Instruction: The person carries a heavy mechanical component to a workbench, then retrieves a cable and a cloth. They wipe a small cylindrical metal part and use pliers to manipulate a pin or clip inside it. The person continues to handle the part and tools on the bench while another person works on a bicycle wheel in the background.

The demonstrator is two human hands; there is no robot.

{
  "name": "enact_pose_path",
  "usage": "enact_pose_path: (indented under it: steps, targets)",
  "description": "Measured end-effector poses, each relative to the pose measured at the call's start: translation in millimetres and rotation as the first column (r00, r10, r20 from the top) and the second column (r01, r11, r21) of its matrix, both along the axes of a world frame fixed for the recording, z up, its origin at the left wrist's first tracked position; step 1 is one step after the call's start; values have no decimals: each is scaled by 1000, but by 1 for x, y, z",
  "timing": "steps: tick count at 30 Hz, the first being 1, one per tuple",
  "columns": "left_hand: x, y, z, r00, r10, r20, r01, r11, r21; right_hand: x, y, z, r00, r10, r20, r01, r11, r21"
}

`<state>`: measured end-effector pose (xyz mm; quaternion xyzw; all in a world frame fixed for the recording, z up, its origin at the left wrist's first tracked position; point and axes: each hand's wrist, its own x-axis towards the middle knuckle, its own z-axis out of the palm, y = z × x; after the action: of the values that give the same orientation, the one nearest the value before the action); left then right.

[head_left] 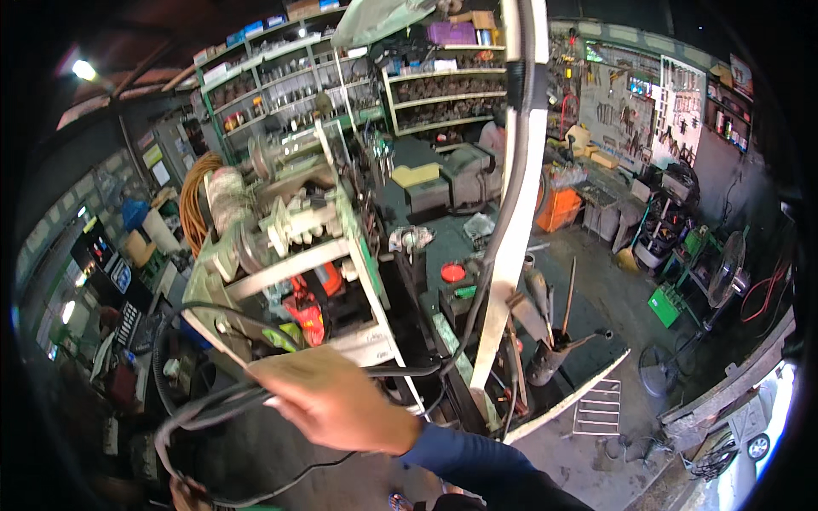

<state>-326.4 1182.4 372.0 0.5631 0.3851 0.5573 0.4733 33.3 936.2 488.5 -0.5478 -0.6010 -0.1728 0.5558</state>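
The right hand is closed around a black cable that loops to the lower left and runs right toward the white post; whether the left hand, cut off low down, grips it cannot be told. A tug could snag the slack upper loop on the metal rack, whose corner it seems to cross

Near: two bare hands, one right hand and one left hand; the black cables overlap too much to count. Middle: one white post. Right: one orange bin, one green box. Left: one orange coil.
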Motion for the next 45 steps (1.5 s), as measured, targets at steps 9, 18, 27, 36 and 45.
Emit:
enact_pose_path:
  steps: [9,18,27,36,45]
  targets:
    - [-342,-61,-285,787,300,-540,-435,889,-141,-225,105,-42,881,332,336,-319,943,-95]
    - [-395,-91,-106,977,-199,-74,120,806,-580,-537,123,-205,365,697,618,-436,714,-548]
    - [-476,-86,-106,965,-143,-218,-20,793,-609,-705,76,-305,30,819,573,-609,469,-639]
    - [-541,-82,-190,632,23,-774,-494,782,-380,-794,81,-363,-137,897,420,-415,333,-847]
    - [-641,-165,-146,620,356,-699,-628,759,-171,-749,156,-207,140,983,120,-858,181,-481]
